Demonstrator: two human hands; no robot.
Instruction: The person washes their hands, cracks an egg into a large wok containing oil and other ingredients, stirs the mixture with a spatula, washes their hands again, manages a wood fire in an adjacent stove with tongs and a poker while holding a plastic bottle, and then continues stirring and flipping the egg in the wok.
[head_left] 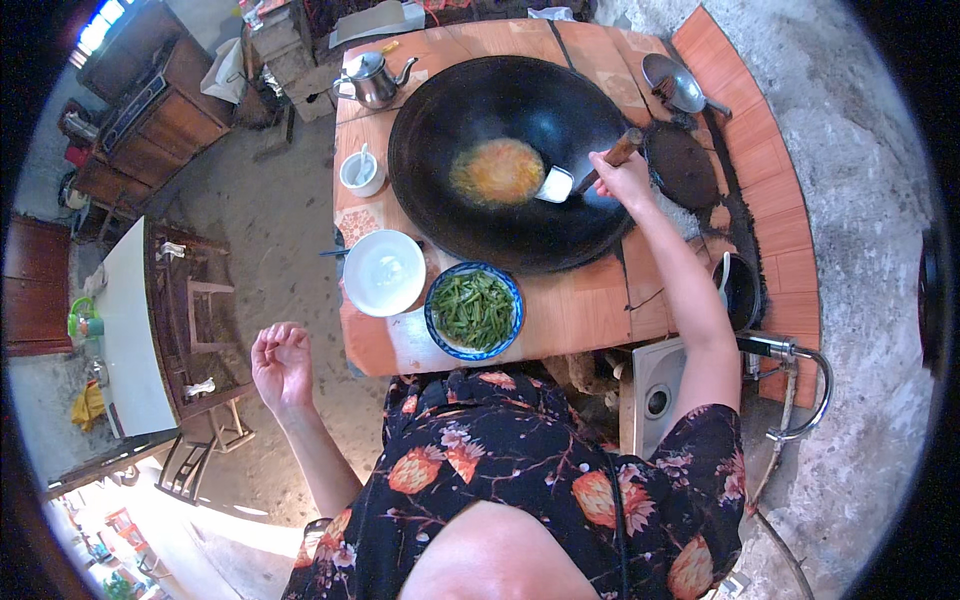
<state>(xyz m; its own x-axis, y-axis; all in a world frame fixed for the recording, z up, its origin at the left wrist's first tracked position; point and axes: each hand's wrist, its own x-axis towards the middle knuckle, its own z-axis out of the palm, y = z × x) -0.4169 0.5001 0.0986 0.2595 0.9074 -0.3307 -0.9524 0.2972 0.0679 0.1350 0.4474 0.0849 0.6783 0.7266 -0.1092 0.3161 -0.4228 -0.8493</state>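
My right hand (624, 182) grips the wooden handle of a wok spatula (556, 185). Its pale metal blade rests in a large black wok (445, 110), at the edge of a yellow-orange, egg-like food (498, 172) in liquid. My left hand (281, 366) is raised off the table's near left side, empty, its fingers loosely bent and the palm showing. Between the wok and my body stand a blue-rimmed bowl of cut green vegetables (474, 311) and a white bowl (384, 273), which looks empty apart from a shiny wet bottom.
A small white cup with a spoon (361, 175) and a metal kettle (375, 80) stand left of the wok. To its right are a metal ladle (676, 84), a dark round lid (683, 165) and a dark pot (741, 290). A sink (657, 400) with a curved faucet (822, 395) lies near right.
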